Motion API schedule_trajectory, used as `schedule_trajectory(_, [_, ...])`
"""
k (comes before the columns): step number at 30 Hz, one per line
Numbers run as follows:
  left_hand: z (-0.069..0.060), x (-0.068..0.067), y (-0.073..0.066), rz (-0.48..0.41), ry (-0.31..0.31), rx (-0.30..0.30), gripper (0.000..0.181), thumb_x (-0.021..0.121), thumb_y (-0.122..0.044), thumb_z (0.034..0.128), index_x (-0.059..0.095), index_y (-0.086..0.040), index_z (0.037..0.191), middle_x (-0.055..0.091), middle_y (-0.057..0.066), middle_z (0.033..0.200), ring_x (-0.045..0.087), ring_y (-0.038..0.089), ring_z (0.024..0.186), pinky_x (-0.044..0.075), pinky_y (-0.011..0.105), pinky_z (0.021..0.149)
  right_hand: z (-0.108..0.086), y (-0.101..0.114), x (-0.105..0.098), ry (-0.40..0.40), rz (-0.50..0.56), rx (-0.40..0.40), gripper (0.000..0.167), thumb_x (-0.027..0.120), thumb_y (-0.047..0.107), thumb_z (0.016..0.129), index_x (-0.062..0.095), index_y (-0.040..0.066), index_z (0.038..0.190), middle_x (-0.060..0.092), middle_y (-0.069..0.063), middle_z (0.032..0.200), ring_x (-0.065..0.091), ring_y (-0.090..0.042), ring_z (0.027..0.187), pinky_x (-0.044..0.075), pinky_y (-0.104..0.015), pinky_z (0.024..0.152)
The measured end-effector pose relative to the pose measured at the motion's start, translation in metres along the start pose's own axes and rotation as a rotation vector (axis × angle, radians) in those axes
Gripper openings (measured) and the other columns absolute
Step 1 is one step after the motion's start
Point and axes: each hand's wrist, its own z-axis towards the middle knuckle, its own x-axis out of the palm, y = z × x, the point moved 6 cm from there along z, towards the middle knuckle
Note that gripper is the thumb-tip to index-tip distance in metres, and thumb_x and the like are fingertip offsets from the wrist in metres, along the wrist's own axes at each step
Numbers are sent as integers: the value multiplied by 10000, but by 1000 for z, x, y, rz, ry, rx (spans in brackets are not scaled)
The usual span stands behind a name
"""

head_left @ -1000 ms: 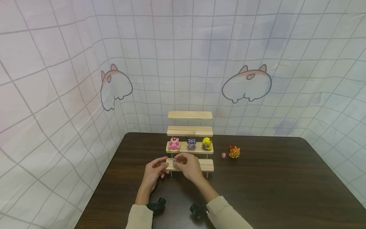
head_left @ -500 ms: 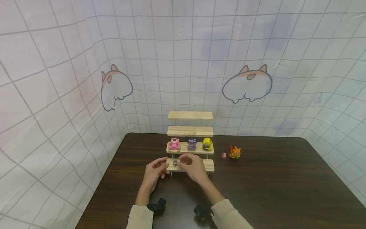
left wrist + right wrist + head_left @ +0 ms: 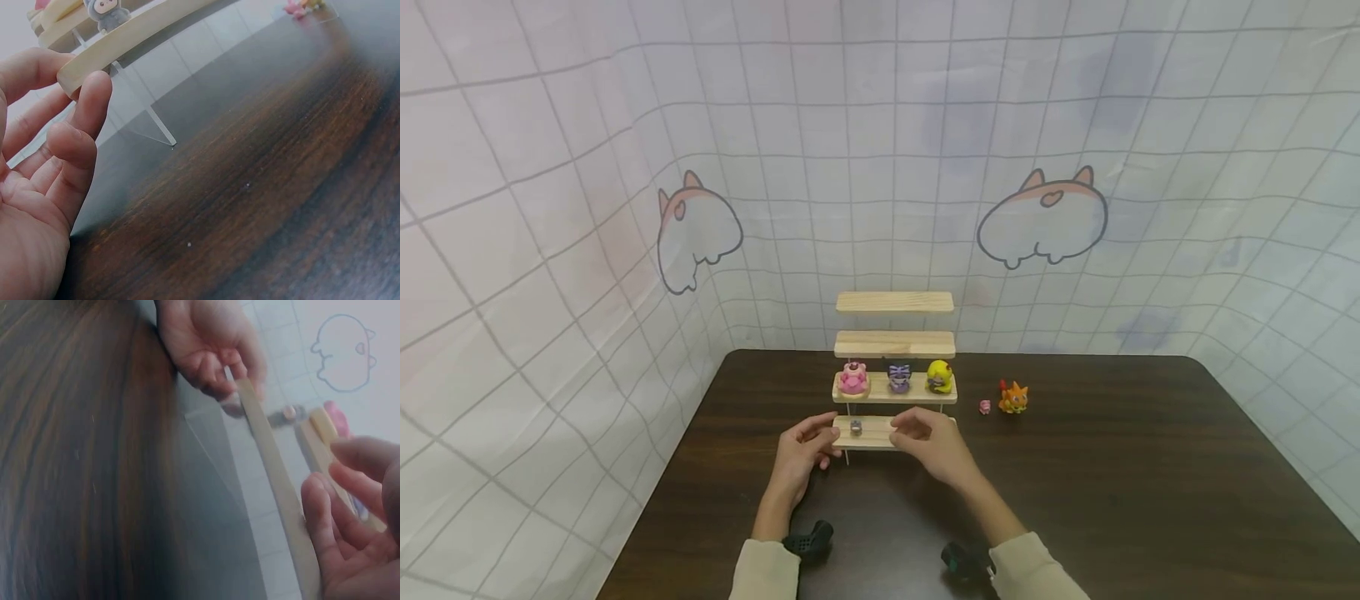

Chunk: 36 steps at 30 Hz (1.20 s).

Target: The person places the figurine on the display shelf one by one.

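Observation:
A small grey hooded figurine (image 3: 856,427) stands near the left end of the lowest board of a tiered wooden display shelf (image 3: 872,442). My left hand (image 3: 800,454) pinches that board's left end between finger and thumb. In the left wrist view the figurine (image 3: 107,14) is upright just beyond the fingertips, and a clear support (image 3: 150,112) runs down to the table. My right hand (image 3: 936,444) hovers over the right half of the same board, fingers loosely bent, holding nothing. It hides the board's right end.
One tier up sit a pink figurine (image 3: 853,380), a purple figurine (image 3: 898,379) and a yellow-haired figurine (image 3: 939,377). A tiny pink figure (image 3: 985,407) and an orange figurine (image 3: 1013,398) stand on the dark table (image 3: 1112,483) right of the shelf. A patterned curtain (image 3: 865,167) hangs behind.
My right hand has let go of the grey figurine and drawn away to the right along the board. The left hand has stayed at the board's end. The head view has shifted slightly.

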Motion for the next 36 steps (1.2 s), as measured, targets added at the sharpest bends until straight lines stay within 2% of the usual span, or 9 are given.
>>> schedule_trajectory(4, [0, -2, 1, 5, 1, 2, 383, 728, -105, 940, 668, -6, 1305, 702, 32, 886, 680, 133, 639, 462, 206, 497, -2, -4, -9, 76, 9, 8, 181, 772, 218, 920, 744, 113, 1064, 754, -40, 956, 685, -131, 836, 560, -260, 735])
schedule_trajectory(8, [-1, -2, 1, 7, -1, 1, 381, 730, -107, 938, 671, -10, 1302, 702, 29, 881, 681, 133, 638, 464, 206, 496, -2, -3, -25, 135, -23, -22, 228, 756, 223, 934, 738, 88, 1118, 745, -51, 996, 671, -153, 874, 557, -270, 758])
schedule_trajectory(12, [-1, -2, 1, 4, -5, -7, 375, 728, -97, 936, 675, -12, 1298, 703, 32, 885, 679, 140, 639, 461, 211, 496, -2, -2, -48, 154, -41, -42, 271, 745, 220, 944, 728, 55, 1159, 740, -96, 1058, 662, -182, 930, 541, -272, 787])
schedule_trajectory(15, [-1, -1, 2, -3, -3, -9, 376, 728, -91, 935, 674, -10, 1299, 702, 32, 880, 676, 139, 638, 458, 211, 496, -4, -3, -68, 143, -7, -7, 319, 732, 234, 958, 706, 32, 1203, 730, -150, 1127, 667, -222, 959, 552, -291, 790])
schedule_trajectory(20, [0, -1, 1, -5, 3, -3, 382, 725, -93, 939, 667, -4, 1306, 699, 27, 858, 678, 131, 635, 457, 208, 498, -8, -9, -103, 23, 34, 36, 319, 720, 247, 970, 689, 51, 1220, 713, -175, 1133, 681, -281, 951, 574, -317, 788])
schedule_trajectory(26, [0, -1, 0, -4, 5, -5, 377, 716, -88, 944, 665, -2, 1307, 694, 33, 852, 677, 130, 637, 458, 208, 501, -9, -28, -138, -188, 15, 48, 303, 713, 269, 977, 701, 75, 1209, 714, -135, 1112, 698, -198, 927, 578, -292, 801])
schedule_trajectory(31, [0, -1, 0, -1, 4, -4, 378, 716, -93, 946, 664, -2, 1310, 693, 31, 854, 678, 129, 637, 457, 207, 501, -12, -46, -157, -304, 49, 88, 348, 722, 276, 970, 686, 47, 1229, 713, -80, 1097, 685, -123, 916, 584, -277, 790])
schedule_trajectory(36, [0, 0, 0, -2, 6, -3, 391, 715, -91, 947, 654, 7, 1321, 695, 28, 843, 682, 129, 636, 455, 205, 500, -15, -64, -168, -380, 63, 150, 343, 719, 211, 972, 670, 14, 1248, 705, -124, 1161, 666, -35, 869, 589, -268, 771])
